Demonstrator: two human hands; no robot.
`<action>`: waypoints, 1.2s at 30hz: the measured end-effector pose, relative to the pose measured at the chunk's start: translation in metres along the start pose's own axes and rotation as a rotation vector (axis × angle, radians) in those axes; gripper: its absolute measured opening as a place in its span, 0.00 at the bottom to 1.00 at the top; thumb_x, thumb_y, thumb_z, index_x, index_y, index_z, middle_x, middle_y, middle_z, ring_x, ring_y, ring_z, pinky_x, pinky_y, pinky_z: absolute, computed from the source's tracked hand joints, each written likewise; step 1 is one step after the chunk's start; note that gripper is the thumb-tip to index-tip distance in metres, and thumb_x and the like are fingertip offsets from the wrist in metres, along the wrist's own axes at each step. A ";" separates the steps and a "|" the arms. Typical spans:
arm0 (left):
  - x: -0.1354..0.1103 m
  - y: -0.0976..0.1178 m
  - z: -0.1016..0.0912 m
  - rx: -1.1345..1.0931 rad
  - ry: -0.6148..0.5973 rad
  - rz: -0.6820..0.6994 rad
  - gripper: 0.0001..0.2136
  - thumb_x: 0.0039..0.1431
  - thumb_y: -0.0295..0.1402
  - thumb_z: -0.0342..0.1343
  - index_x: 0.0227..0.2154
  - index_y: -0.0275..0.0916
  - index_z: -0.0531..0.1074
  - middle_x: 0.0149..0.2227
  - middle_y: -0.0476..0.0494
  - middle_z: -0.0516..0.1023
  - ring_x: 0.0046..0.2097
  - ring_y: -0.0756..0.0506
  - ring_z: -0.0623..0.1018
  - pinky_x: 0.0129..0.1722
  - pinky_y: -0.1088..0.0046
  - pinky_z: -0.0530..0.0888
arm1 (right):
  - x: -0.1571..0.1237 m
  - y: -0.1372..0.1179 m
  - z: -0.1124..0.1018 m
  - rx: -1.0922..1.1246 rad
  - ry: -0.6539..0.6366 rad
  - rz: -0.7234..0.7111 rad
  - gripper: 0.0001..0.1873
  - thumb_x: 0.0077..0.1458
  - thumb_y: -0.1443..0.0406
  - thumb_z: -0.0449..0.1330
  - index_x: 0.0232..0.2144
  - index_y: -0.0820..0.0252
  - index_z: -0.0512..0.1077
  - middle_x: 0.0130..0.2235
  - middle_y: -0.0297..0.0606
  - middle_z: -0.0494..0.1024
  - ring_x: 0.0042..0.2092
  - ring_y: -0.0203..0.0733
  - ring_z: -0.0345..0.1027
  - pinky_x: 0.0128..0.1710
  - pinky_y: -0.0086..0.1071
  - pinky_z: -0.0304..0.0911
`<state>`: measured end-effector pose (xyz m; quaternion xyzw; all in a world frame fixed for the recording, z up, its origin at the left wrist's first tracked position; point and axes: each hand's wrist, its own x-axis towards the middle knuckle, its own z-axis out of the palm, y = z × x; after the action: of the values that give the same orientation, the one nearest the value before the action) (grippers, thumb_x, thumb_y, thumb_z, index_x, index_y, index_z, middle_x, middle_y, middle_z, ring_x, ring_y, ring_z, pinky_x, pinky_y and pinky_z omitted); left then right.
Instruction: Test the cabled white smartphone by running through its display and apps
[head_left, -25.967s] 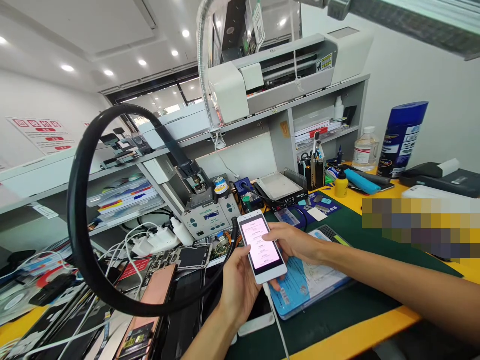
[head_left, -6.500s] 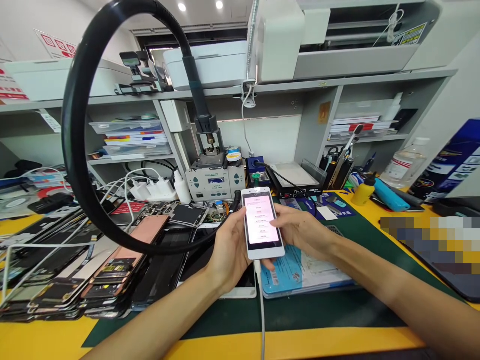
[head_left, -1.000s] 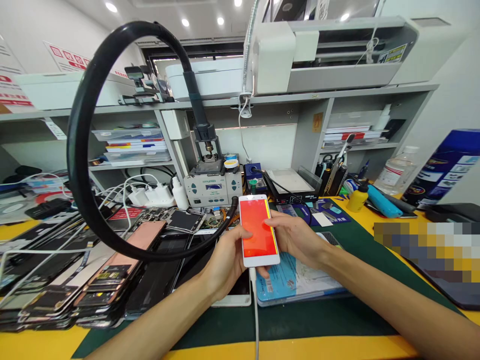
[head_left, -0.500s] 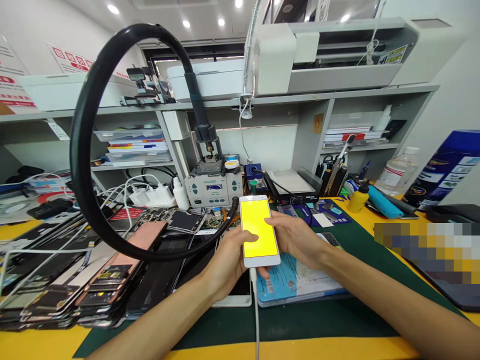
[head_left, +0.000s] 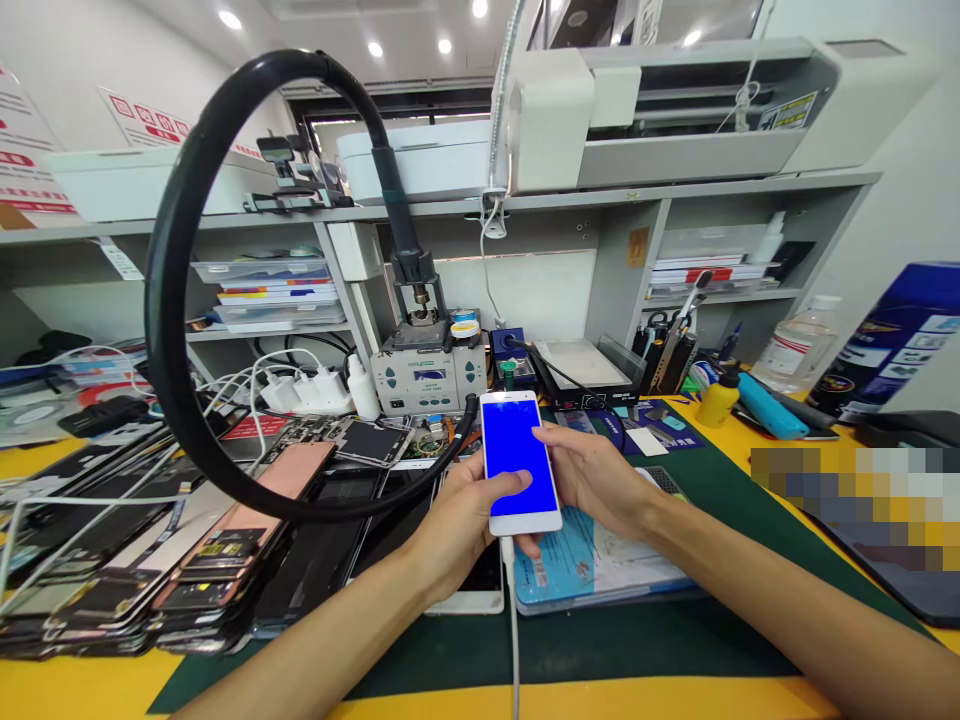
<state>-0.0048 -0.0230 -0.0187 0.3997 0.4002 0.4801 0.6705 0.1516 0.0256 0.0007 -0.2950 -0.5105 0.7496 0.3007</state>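
A white smartphone (head_left: 517,430) with a plain blue screen is held upright between both hands, over the dark green mat (head_left: 637,640). My left hand (head_left: 469,505) is closed around its left side, the thumb lying across the lower screen. On the opposite edge, my right hand (head_left: 600,475) grips the phone, its thumb tip by the screen's right border. A white cable (head_left: 513,610) runs from the phone's bottom end toward me. Beneath the hands lie a blue-and-white flat package (head_left: 570,570) and a dark-screened phone with a white frame (head_left: 472,600).
Stacked phone parts (head_left: 247,530) cover the left side. A thick black hose (head_left: 161,280) loops up from the grey rework station (head_left: 427,378). Behind on the right stand a tool holder (head_left: 667,355), a yellow bottle (head_left: 718,400) and a clear bottle (head_left: 799,345).
The phone's screen has turned from yellow to blue. My left thumb has slid a little to the right across the screen; both hands keep their hold.
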 end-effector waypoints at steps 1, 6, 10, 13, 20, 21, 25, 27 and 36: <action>0.000 0.000 0.000 -0.006 0.004 -0.003 0.21 0.56 0.30 0.58 0.53 0.34 0.65 0.34 0.39 0.80 0.25 0.43 0.79 0.21 0.70 0.76 | 0.000 -0.001 0.000 0.002 0.000 0.003 0.19 0.63 0.57 0.49 0.50 0.61 0.67 0.41 0.45 0.79 0.33 0.46 0.73 0.32 0.40 0.69; -0.001 0.000 -0.003 -0.173 -0.038 -0.030 0.20 0.59 0.31 0.46 0.54 0.31 0.64 0.34 0.37 0.79 0.27 0.40 0.80 0.23 0.64 0.78 | -0.001 0.000 0.000 -0.012 0.001 0.010 0.21 0.63 0.56 0.48 0.51 0.62 0.68 0.40 0.45 0.79 0.34 0.47 0.73 0.33 0.40 0.69; -0.001 0.001 -0.003 -0.200 -0.044 -0.043 0.20 0.60 0.32 0.45 0.53 0.29 0.65 0.32 0.36 0.79 0.28 0.40 0.79 0.23 0.64 0.78 | 0.000 0.001 -0.002 -0.002 -0.023 0.017 0.24 0.64 0.54 0.47 0.53 0.63 0.67 0.41 0.46 0.80 0.37 0.49 0.74 0.37 0.42 0.69; -0.001 0.001 -0.001 -0.081 -0.019 -0.014 0.21 0.58 0.32 0.54 0.54 0.31 0.65 0.31 0.38 0.79 0.26 0.42 0.79 0.22 0.68 0.77 | 0.001 0.001 -0.002 0.015 -0.032 0.012 0.25 0.65 0.55 0.46 0.55 0.64 0.66 0.42 0.47 0.80 0.37 0.49 0.74 0.37 0.42 0.69; 0.000 -0.001 -0.001 0.000 -0.006 0.011 0.23 0.56 0.29 0.57 0.55 0.34 0.64 0.36 0.37 0.80 0.27 0.43 0.79 0.22 0.70 0.76 | -0.001 -0.002 0.001 0.039 -0.020 0.010 0.25 0.65 0.56 0.46 0.56 0.65 0.66 0.41 0.46 0.80 0.36 0.47 0.74 0.34 0.37 0.68; 0.000 -0.002 -0.002 -0.018 -0.012 0.011 0.23 0.56 0.29 0.56 0.55 0.33 0.63 0.36 0.37 0.80 0.27 0.43 0.79 0.22 0.69 0.77 | -0.001 -0.002 0.002 0.037 -0.021 0.010 0.25 0.65 0.56 0.46 0.56 0.65 0.66 0.41 0.46 0.80 0.35 0.47 0.74 0.34 0.38 0.68; 0.002 -0.002 -0.006 -0.172 -0.067 -0.009 0.23 0.58 0.31 0.47 0.56 0.30 0.62 0.34 0.36 0.79 0.31 0.39 0.80 0.24 0.63 0.78 | -0.002 -0.004 0.003 0.014 -0.011 0.006 0.25 0.66 0.55 0.44 0.56 0.65 0.66 0.38 0.45 0.80 0.34 0.47 0.73 0.33 0.38 0.68; 0.002 -0.001 -0.007 -0.208 -0.072 -0.019 0.23 0.59 0.32 0.45 0.57 0.31 0.61 0.34 0.37 0.78 0.33 0.38 0.80 0.23 0.63 0.79 | -0.002 -0.005 0.004 0.001 -0.004 0.013 0.25 0.66 0.55 0.43 0.55 0.64 0.67 0.37 0.44 0.80 0.32 0.45 0.72 0.33 0.38 0.68; -0.001 0.000 -0.001 0.028 -0.018 0.002 0.16 0.56 0.31 0.57 0.48 0.33 0.67 0.31 0.41 0.78 0.24 0.44 0.78 0.22 0.71 0.75 | -0.003 -0.006 0.004 0.004 -0.060 0.009 0.25 0.67 0.55 0.40 0.50 0.64 0.70 0.34 0.44 0.79 0.30 0.44 0.70 0.30 0.37 0.66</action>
<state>-0.0060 -0.0239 -0.0194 0.4139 0.4004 0.4715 0.6679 0.1515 0.0232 0.0077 -0.2738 -0.5165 0.7605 0.2826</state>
